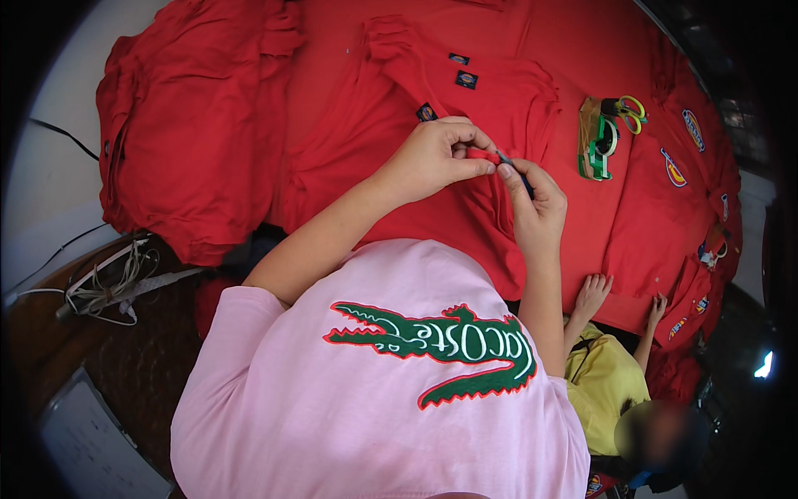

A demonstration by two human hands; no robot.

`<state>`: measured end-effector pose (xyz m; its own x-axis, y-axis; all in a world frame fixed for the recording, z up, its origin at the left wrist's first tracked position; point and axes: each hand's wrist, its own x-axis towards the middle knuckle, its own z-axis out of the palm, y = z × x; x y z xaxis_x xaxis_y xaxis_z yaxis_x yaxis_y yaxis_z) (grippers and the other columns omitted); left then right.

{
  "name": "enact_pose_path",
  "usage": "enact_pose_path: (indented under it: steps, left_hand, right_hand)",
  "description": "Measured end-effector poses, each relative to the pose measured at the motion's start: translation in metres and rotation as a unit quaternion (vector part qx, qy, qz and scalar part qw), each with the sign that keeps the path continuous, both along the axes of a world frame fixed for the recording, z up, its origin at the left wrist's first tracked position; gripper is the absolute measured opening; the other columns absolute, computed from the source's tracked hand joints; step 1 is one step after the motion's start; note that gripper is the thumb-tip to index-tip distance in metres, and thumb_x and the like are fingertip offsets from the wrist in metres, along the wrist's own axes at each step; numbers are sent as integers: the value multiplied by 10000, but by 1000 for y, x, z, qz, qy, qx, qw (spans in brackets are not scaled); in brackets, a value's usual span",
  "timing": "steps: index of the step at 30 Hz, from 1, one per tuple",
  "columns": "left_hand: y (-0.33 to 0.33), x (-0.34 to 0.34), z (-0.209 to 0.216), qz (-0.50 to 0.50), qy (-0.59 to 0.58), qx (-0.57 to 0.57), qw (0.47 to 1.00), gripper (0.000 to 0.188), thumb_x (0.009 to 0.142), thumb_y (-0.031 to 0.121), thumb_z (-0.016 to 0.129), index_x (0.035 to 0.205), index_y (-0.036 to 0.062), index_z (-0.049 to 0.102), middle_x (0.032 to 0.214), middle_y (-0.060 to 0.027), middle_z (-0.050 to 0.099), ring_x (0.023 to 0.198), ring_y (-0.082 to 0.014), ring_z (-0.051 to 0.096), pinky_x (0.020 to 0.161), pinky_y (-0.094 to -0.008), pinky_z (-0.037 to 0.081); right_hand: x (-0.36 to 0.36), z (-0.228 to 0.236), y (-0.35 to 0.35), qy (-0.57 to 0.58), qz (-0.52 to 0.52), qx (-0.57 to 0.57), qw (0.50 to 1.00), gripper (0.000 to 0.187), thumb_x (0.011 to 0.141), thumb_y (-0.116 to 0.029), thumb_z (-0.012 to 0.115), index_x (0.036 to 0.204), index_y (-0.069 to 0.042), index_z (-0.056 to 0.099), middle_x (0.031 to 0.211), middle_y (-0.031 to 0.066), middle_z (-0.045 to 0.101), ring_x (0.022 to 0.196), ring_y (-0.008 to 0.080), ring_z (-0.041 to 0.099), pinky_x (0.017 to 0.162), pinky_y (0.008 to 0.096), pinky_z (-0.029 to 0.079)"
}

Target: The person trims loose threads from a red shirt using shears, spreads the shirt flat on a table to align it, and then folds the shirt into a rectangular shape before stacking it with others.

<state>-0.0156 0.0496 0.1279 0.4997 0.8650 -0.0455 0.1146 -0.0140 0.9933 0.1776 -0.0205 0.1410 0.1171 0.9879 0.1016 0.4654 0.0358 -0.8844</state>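
Observation:
A red garment (449, 212) with dark neck labels (466, 80) lies in loose folds before me. My left hand (440, 156) is closed, pinching a narrow red edge of cloth between thumb and fingers. Close against it, my right hand (539, 204) grips a slim dark tool (525, 184), its pointed end at the pinched cloth. The fingers cover much of this tool, so its exact kind does not show. Another dark label (426, 112) sits just above my left hand.
Piled red garments (195, 125) stand at left. A green tape dispenser (595, 158) and yellow-handled scissors (630, 114) lie right of my hands. Red pieces with patches (675, 170) spread farther right. A person in yellow (603, 374) sits at lower right; cables (125, 279) hang at left.

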Motion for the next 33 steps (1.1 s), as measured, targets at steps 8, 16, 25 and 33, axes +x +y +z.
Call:
enact_pose_path:
  steps: [8,16,25,33]
  left_hand:
    - [6,-4,3,-11,17,43,999,208,817,69,820,1012,34,757,883,19,600,677,-81,472,651,-247,429]
    - [3,-13,-9,136,117,498,849,224,671,17,787,769,92,600,776,-24,583,645,-188,572,681,-333,474]
    - [11,-11,-7,180,88,564,801,211,716,54,781,746,110,579,744,-11,559,603,-175,552,688,-339,486]
    - [10,-15,-9,184,81,559,804,219,707,43,780,738,111,574,728,-8,555,596,-177,546,682,-334,488]
  right_hand:
    - [18,3,31,320,93,-152,931,181,917,-43,686,1094,-9,695,816,-50,589,708,10,451,633,194,367]
    - [-10,-20,30,3,-62,106,992,164,790,33,750,838,-23,603,687,13,573,636,60,478,595,232,435]
    - [-14,-9,39,5,-68,162,984,166,778,64,743,852,-18,618,710,21,610,643,72,512,612,238,451]
    - [-16,-9,40,-3,-52,138,989,172,772,62,746,866,-16,625,718,26,617,648,73,528,619,240,462]
